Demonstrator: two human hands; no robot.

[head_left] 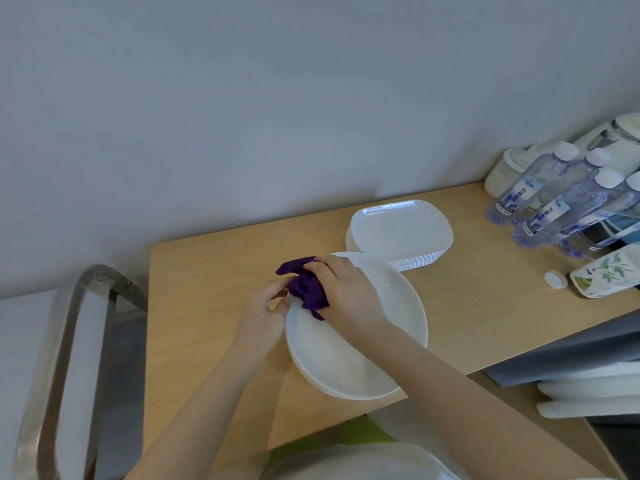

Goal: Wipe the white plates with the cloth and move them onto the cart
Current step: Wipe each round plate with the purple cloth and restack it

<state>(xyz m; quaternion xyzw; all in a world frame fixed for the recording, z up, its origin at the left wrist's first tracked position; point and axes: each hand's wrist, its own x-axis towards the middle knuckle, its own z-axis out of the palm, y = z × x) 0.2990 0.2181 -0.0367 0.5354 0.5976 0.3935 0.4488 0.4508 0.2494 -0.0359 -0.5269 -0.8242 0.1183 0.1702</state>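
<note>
**Wiping the top round plate**

Left of the fingers stands the cart (62,341), only its metal handle and a pale surface in view; no plate shows on it. The left hand (266,311) pinches the near-left rim of the plate (356,358), thumb and fingers curled at the edge, just beside the cloth (306,289). The right hand (346,292) grips the bunched purple cloth and presses it onto the plate's far-left part, fingers curled over the wad.

The step in hand looks like the wipe itself, early in the task. The plate seems to lie on at least one more round plate, on the table (207,306). Next, the cloth likely needs to sweep the rest of the face, toward the right of the fingers, while the left hand steadies the rim; then the plate must be lifted clear and carried left to the cart.

Beyond the right hand's fingers sits a stack (401,233) of squarish white plates, touching or nearly touching the round one. Farther right stand bottles (554,206) of clear liquid, capped, and a printed carton (606,275) with a loose cap (555,279) beside it; what the carton holds cannot be told.
</note>
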